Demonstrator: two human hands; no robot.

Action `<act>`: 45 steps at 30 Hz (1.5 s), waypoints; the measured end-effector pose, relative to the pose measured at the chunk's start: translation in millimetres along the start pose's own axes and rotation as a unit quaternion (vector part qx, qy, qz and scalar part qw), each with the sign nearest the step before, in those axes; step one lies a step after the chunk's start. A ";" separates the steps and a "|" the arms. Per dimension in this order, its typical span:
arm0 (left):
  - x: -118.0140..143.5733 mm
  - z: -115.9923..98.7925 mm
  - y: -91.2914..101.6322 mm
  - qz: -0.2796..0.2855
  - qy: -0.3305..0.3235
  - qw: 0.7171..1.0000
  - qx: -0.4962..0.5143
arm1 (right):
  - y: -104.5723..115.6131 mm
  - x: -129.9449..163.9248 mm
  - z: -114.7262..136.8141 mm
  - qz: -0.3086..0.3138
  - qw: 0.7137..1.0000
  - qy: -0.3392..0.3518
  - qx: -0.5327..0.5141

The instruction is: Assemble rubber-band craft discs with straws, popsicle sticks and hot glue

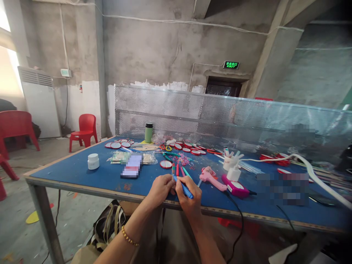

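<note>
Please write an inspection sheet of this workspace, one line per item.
Surface: blue table top with a worn front edge.
Job's things: blue pen, held by both hands near the front edge; more coloured pens lie just behind.
Clutter: round red-rimmed mirrors, white jar, green flask, pink glue gun, scissors.
Fingers: left hand and right hand both closed on the pen.
Cables: black cable hangs over the edge; thick white cable crosses the right side.
Surroundings: perforated metal screen, red chairs, green exit sign.
</note>
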State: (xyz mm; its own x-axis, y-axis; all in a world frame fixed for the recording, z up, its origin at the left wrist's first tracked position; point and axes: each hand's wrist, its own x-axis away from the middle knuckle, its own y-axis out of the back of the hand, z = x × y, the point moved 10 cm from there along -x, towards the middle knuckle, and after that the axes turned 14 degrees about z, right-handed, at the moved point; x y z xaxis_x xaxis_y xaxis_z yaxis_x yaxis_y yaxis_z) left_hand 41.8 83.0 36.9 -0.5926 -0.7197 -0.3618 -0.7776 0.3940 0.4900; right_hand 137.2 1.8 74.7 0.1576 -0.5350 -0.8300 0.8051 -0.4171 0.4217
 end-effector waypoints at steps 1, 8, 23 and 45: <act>0.0 0.7 0.0 -0.002 0.000 1.000 0.001 | 0.1 -0.1 0.0 0.000 1.000 -0.001 0.000; -0.1 -0.9 0.4 -0.003 -0.007 1.000 0.002 | -0.2 0.7 1.7 0.008 1.000 -0.001 0.010; 3.5 -8.4 1.0 -0.001 0.010 1.000 0.002 | 4.1 -0.5 5.0 -0.014 1.000 0.003 0.023; 3.4 -11.0 0.4 0.006 0.002 1.000 0.010 | 4.8 -0.3 4.3 -0.027 0.999 0.009 0.036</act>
State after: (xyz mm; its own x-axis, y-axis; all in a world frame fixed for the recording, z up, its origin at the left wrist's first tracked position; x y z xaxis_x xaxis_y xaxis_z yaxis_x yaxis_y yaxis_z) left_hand 41.9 74.5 44.6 -0.6014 -0.7165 -0.3535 -0.7744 0.4137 0.4788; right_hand 138.6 -3.2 78.5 0.1258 -0.4982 -0.8579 0.7693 -0.4971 0.4014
